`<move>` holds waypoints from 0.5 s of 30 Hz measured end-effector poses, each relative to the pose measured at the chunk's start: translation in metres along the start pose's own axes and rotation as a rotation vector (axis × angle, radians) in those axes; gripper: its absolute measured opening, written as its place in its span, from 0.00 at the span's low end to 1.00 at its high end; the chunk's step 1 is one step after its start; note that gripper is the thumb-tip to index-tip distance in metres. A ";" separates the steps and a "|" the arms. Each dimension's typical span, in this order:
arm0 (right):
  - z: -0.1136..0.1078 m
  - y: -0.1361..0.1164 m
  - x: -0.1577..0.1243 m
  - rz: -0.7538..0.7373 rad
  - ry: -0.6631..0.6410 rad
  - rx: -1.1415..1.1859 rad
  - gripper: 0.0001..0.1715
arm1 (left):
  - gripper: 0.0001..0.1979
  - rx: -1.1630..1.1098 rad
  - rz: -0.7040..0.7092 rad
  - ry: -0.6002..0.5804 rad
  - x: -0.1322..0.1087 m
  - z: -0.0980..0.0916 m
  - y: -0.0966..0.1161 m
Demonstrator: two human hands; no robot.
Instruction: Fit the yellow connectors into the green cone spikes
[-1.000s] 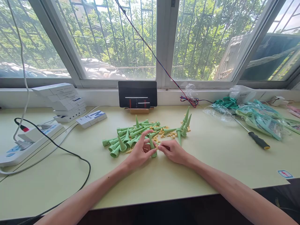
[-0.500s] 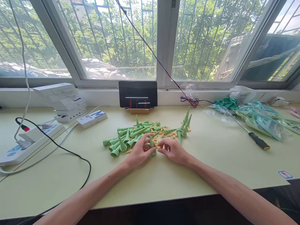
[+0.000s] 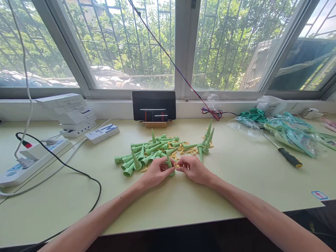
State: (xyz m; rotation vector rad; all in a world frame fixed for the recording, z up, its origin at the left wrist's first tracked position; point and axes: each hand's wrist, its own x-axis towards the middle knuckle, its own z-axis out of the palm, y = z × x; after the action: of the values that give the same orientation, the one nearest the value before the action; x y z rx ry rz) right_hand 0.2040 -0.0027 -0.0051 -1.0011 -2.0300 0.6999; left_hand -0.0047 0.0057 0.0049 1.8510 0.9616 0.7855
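My left hand [image 3: 155, 174] is closed round a green plastic cone-shaped spike [image 3: 168, 161], which stands upright on the table with its tip pointing up. Between the fingertips of my right hand [image 3: 194, 170] is a small yellow plastic piece [image 3: 176, 166], close against the side of that spike. Just beyond my hands lies a heap of similar green spikes [image 3: 136, 161], some with open wide ends facing me. Small yellow pieces [image 3: 193, 151] are scattered among them. Right of the heap, a few green spikes [image 3: 208, 143] stand together with yellow pieces on their sides.
A phone [image 3: 155, 116] leans on a dark tablet [image 3: 153, 101] by the window. White boxes [image 3: 76, 112] and a power strip [image 3: 39, 161] with cables occupy the left. On the right are a screwdriver [image 3: 290, 157] and green items in plastic bags [image 3: 291, 133].
My left fingers have curled down lower round the spike. My right fingertips have brought the yellow piece a little closer to the left fingertips.
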 end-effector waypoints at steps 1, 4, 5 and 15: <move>0.000 0.000 0.000 -0.002 -0.001 -0.003 0.06 | 0.15 0.003 0.001 0.000 0.000 0.000 0.000; 0.001 0.001 -0.001 -0.007 -0.005 -0.006 0.06 | 0.14 -0.005 0.016 -0.001 0.000 0.000 0.001; 0.001 0.000 -0.001 -0.008 -0.006 -0.006 0.06 | 0.13 -0.009 0.023 -0.003 0.000 0.000 0.001; -0.001 -0.003 0.000 -0.050 -0.048 -0.001 0.09 | 0.13 -0.002 0.054 -0.013 -0.002 0.000 0.002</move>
State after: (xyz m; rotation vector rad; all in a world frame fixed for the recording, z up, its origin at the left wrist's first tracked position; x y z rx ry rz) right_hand 0.2039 -0.0039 -0.0025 -0.9385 -2.0898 0.7025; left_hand -0.0047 0.0034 0.0064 1.8849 0.9055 0.8052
